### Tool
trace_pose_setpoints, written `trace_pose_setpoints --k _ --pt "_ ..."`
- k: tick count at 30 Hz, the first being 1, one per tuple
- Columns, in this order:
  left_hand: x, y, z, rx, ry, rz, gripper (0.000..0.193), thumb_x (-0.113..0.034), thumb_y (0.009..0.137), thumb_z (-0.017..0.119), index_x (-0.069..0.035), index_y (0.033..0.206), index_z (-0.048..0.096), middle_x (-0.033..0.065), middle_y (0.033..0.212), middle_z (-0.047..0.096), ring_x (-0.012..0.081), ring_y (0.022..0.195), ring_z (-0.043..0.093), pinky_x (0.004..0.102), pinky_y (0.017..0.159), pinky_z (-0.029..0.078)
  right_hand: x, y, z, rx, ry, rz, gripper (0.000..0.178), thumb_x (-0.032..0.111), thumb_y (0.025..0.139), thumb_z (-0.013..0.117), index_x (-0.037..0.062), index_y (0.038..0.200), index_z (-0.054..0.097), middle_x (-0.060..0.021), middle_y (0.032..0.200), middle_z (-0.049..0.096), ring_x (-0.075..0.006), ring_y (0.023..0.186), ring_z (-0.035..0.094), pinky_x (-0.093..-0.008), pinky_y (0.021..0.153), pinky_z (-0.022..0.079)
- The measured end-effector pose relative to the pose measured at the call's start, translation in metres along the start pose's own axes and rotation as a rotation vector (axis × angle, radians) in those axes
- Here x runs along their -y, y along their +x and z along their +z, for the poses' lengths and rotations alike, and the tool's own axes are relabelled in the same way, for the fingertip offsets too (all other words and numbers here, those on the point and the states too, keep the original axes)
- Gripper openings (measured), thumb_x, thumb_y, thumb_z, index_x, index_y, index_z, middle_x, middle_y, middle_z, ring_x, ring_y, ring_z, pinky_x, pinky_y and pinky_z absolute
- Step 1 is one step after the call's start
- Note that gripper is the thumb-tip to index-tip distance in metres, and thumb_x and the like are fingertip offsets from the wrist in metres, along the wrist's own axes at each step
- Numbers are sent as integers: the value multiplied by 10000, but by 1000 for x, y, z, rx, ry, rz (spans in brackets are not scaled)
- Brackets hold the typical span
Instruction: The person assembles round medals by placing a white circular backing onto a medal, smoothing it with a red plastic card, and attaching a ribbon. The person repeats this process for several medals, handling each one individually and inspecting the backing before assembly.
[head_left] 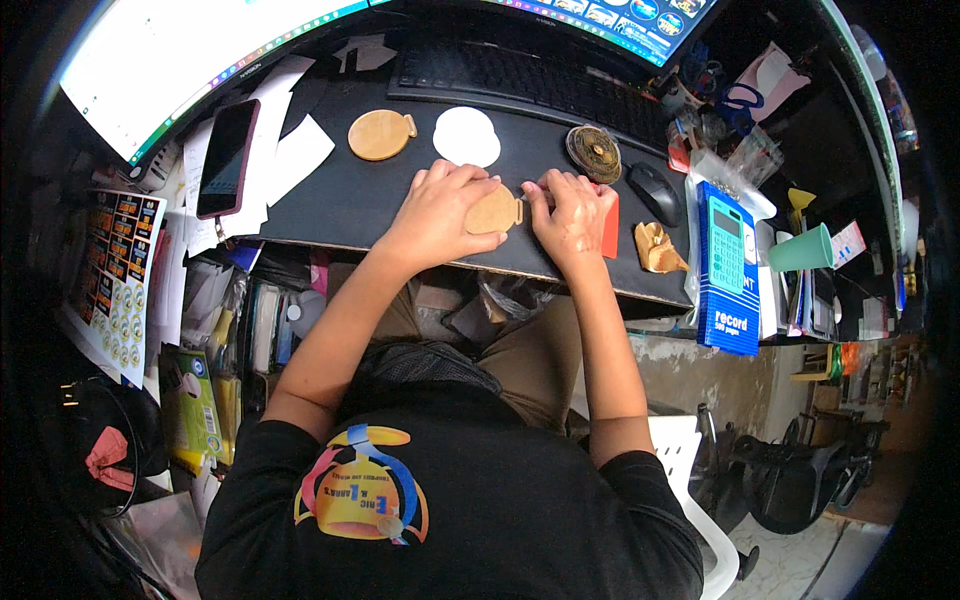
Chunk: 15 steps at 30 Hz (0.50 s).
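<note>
My left hand (440, 215) grips a round tan medal blank (492, 212) by its left side, with the thumb along its near edge and the fingers along its far edge. The blank's small slotted tab points right, toward my right hand (573, 215). That hand is closed, its thumb and fingertips beside the tab; whatever they pinch, if anything, is hidden. A flat red-orange piece (610, 228) shows from under its right side. Beyond my left hand lie another tan medal blank (380, 135) and some white round discs (467, 137), overlapping each other.
A coiled dark-gold roll (594, 153), a black mouse (654, 193) and a crumpled gold-brown scrap (658, 248) lie to the right. Further right, a teal calculator (728, 240) rests on a blue record book (727, 325). A keyboard (500, 85) stands behind; a phone (228, 160) lies left on papers.
</note>
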<state>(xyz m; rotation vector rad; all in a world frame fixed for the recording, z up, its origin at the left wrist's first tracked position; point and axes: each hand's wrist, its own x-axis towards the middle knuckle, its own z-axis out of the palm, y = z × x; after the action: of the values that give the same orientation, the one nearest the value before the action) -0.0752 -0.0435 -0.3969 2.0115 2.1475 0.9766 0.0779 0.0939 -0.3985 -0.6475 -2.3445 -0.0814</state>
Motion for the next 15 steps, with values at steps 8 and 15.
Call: trace_pose_setpoints --k 8,15 --pt "1 0 1 2 6 -7 646 -412 693 769 -75 1228 636 87 1243 566 297 1147 482 419 993 366 2 0 0 4 23 31 195 243 804 730 136 742 579 2 643 592 -206 673 580 -407 740 308" --pt "1 0 1 0 13 -3 639 -413 698 764 -74 1224 639 88 1235 571 295 1138 487 417 989 367 1 0 1 2 2 20 233 243 801 736 132 706 555 5 621 579 -204 655 572 -408 727 304"
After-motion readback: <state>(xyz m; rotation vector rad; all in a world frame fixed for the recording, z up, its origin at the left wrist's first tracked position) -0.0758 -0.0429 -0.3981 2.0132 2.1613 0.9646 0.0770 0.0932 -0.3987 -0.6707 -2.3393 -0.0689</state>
